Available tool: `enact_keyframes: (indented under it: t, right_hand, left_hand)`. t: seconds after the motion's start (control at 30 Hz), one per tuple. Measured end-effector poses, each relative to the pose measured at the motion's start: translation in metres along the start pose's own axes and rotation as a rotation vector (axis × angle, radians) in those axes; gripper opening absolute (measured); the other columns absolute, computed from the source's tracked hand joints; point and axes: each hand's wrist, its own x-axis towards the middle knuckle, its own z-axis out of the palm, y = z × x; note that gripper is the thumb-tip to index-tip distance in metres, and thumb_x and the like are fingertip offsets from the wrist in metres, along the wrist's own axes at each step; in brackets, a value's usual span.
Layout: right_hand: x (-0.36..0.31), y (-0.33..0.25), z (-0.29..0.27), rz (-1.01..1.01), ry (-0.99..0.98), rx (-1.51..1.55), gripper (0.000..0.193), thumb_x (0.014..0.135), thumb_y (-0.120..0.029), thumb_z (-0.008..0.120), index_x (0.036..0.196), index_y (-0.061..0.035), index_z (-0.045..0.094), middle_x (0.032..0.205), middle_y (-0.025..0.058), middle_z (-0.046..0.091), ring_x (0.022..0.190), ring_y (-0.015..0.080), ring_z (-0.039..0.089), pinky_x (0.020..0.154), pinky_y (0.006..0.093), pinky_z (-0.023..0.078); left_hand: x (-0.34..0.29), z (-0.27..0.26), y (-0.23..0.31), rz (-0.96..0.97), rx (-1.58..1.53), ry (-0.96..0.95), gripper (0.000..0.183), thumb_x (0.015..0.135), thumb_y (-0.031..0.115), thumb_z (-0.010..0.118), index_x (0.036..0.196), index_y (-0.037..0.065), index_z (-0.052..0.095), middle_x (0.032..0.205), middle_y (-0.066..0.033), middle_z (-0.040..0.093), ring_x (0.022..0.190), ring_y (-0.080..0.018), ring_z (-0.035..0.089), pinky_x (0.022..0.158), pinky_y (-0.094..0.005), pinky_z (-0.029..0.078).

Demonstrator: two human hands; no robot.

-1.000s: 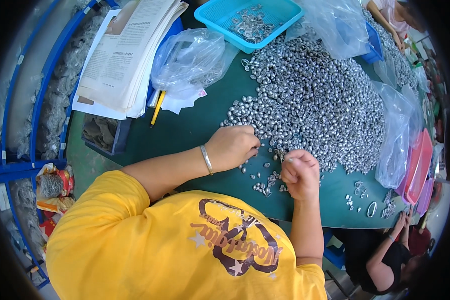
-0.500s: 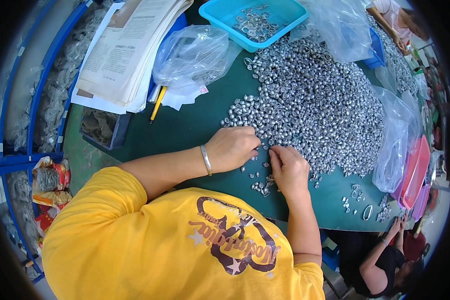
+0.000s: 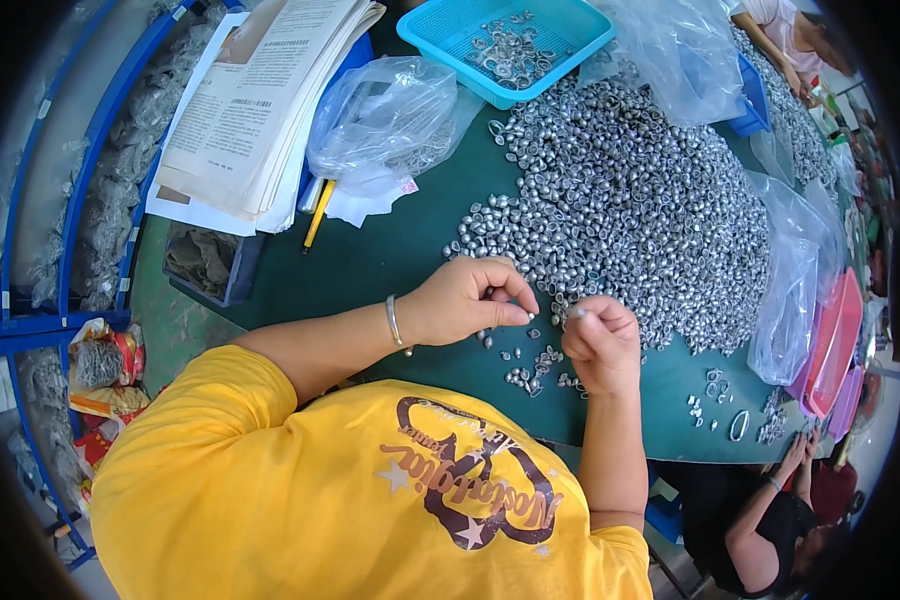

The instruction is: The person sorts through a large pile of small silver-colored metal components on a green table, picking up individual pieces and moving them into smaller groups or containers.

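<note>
A large heap of small silver oval pieces (image 3: 650,210), some domed and some ring-like, covers the green table (image 3: 340,270). My left hand (image 3: 467,300), with a silver bangle at the wrist, is closed at the heap's near left edge. Its thumb and forefinger come together, and a small silver piece (image 3: 488,293) shows among its curled fingers. Just to the right, my right hand (image 3: 606,348) pinches a small silver piece (image 3: 576,313) between thumb and finger. A few loose silver pieces (image 3: 532,372) lie on the table below and between both hands.
A turquoise basket (image 3: 440,50) with silver rings stands behind the heap. Newspapers (image 3: 245,110), a clear bag (image 3: 380,115), a yellow pen (image 3: 318,213) and a dark box (image 3: 240,265) lie left. Pink trays (image 3: 838,340) stand right; two other people work nearby.
Both hands have lifted slightly off the heap's edge. My right hand has moved a little right and turned up, a silver piece now showing at its fingertips. My left fingers have shifted right.
</note>
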Motion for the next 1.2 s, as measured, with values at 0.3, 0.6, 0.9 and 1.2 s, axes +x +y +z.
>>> enact_keyframes:
  t: [0.3,0.6,0.9,1.2]
  right_hand:
    - [0.014,0.002,0.021,-0.106,0.151,-1.059,0.007,0.075,-0.004,0.061,0.08,-0.0004,0.065,0.07,0.0063,0.063,0.054,0.0136,0.056,0.05,0.0227,0.044]
    - [0.013,-0.003,0.027,-0.35,0.019,-1.262,0.012,0.07,-0.003,0.066,0.081,-0.0056,0.066,0.062,0.0076,0.055,0.054,0.0184,0.054,0.05,0.026,0.042]
    - [-0.035,-0.002,-0.009,-0.016,-0.19,0.305,0.014,0.083,-0.008,0.047,0.088,0.0047,0.052,0.057,0.0033,0.039,0.043,0.0069,0.031,0.038,0.0201,0.022]
    - [-0.066,0.002,-0.005,-0.202,0.311,-1.13,0.006,0.073,-0.001,0.063,0.079,-0.0004,0.064,0.059,0.0031,0.052,0.05,0.0077,0.046,0.045,0.0204,0.035]
  left_hand:
    - [0.004,-0.012,0.002,-0.025,0.271,0.196,0.005,0.076,0.005,0.059,0.08,0.003,0.061,0.063,-0.0003,0.049,0.056,-0.009,0.049,0.051,-0.0207,0.041]
    - [0.007,0.003,-0.013,0.303,0.872,0.123,0.006,0.07,0.008,0.065,0.075,0.007,0.063,0.068,-0.0055,0.052,0.064,-0.0214,0.054,0.055,-0.0301,0.043]
    - [-0.003,0.01,0.001,-0.363,-0.825,-0.157,0.009,0.084,0.004,0.054,0.091,0.002,0.057,0.076,-0.0056,0.052,0.059,-0.0089,0.049,0.051,-0.0186,0.041]
    - [-0.003,0.0,0.001,-0.364,-0.374,-0.143,0.007,0.076,0.003,0.057,0.081,0.001,0.061,0.068,-0.0022,0.053,0.057,-0.0084,0.048,0.05,-0.0183,0.039]
